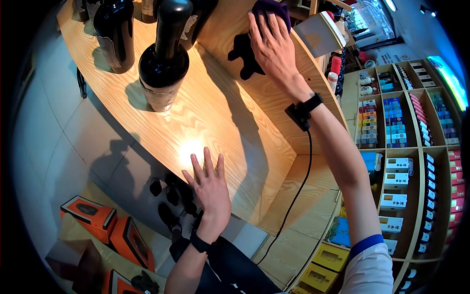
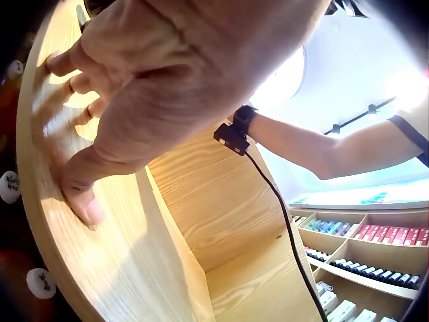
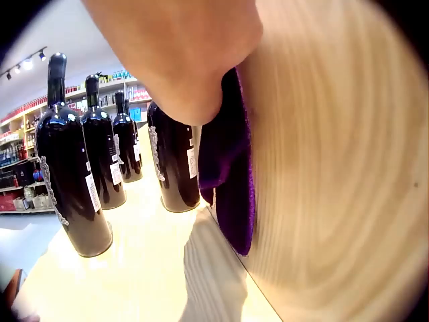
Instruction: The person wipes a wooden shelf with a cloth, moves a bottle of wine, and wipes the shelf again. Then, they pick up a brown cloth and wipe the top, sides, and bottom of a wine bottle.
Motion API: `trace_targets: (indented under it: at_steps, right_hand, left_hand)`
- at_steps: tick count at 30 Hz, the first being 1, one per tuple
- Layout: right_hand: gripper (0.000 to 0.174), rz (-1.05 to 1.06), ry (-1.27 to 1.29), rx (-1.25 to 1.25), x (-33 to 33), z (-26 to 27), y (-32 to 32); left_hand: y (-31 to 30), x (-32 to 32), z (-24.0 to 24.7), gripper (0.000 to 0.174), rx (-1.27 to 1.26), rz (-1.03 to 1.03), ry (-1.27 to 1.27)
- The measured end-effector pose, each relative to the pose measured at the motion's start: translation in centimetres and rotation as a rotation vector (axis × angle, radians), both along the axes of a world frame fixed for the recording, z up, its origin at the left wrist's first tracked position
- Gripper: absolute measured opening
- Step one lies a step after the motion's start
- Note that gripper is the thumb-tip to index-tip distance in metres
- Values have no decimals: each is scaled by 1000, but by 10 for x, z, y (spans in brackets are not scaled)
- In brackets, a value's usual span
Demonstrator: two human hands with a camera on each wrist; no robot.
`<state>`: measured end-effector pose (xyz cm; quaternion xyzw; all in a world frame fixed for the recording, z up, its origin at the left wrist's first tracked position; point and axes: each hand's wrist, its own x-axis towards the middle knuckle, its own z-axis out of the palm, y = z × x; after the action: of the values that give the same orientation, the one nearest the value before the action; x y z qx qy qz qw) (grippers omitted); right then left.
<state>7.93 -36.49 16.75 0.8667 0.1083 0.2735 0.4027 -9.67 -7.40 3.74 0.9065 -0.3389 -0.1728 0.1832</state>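
Note:
My right hand (image 1: 275,51) lies with its fingers extended over a dark purple cloth (image 3: 231,178), pressing it against the upright wooden side panel (image 1: 306,83). In the right wrist view, the cloth's lower part hangs along the panel, close to where it joins the shelf. My left hand (image 1: 211,192) rests with spread fingers at the front edge of the wooden shelf (image 1: 215,122), its fingertips beside a bright light reflection. Dark wine bottles with sealed necks stand upright on the shelf, the nearest bottle (image 1: 164,73) farther along from my left hand.
Another bottle (image 1: 113,36) stands near the front edge. A black cable (image 1: 298,188) runs down from the right wrist camera. Orange boxes (image 1: 89,218) sit low at the left. Shelving (image 1: 413,147) with many small boxes lines the right side.

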Motion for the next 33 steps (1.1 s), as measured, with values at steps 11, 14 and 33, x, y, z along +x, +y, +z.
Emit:
trace_targets:
  at_steps: [11,14,33]
  right_hand:
    - [54,-54,200,-22,11,-31,2]
    - [53,-57,216,-46,13,-39,7]
    - [51,-153,560,-77,5,-107,12]
  left_hand:
    - [7,5,12,73,35,-35,81]
    - [9,2,9,73,-32,-18,76]
    - [13,-2,-8,104,-67,2,-71]
